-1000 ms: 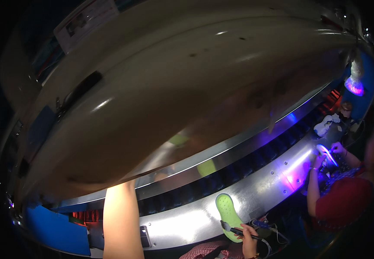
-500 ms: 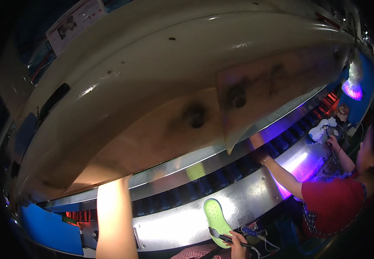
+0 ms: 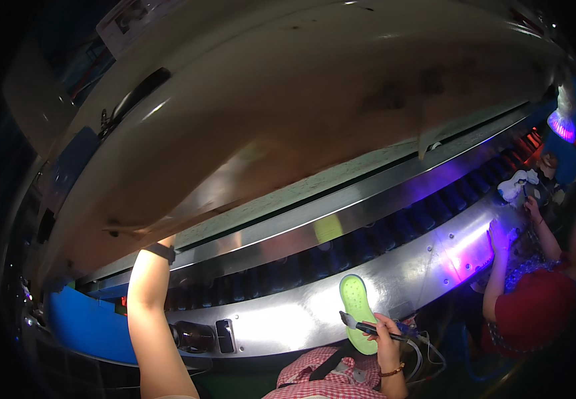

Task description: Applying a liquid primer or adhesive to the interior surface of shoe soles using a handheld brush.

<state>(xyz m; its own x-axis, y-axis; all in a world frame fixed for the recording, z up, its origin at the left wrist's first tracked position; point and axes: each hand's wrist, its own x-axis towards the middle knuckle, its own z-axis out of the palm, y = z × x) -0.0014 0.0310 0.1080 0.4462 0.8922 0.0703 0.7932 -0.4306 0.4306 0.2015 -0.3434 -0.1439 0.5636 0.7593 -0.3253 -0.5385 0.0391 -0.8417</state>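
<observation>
Overhead, One Arm Raised While the Other Grips a Tool

Low at the bottom edge, the right hand [image 3: 387,342] sits bent at the wrist, its fingers [image 3: 382,327] curled tight around a slim dark hand tool with a pale blade-like tip [image 3: 366,326]; the tip points up and left, lying across the lower half of a pale green foam shoe sole [image 3: 356,309]; that sole rests toe-up against the curved shiny metal counter [image 3: 288,322], just below a dark roller conveyor belt [image 3: 381,233]. The left forearm [image 3: 149,312] rises nearly straight from the lower edge, a dark wristband [image 3: 162,252] at its top; the left hand itself is hidden behind the big cream-coloured machine hood [image 3: 288,126], so its fingers cannot be told as spread or closed. Well apart to the right, a person in a red top [image 3: 534,312] leans both arms on the same counter under purple light.
</observation>
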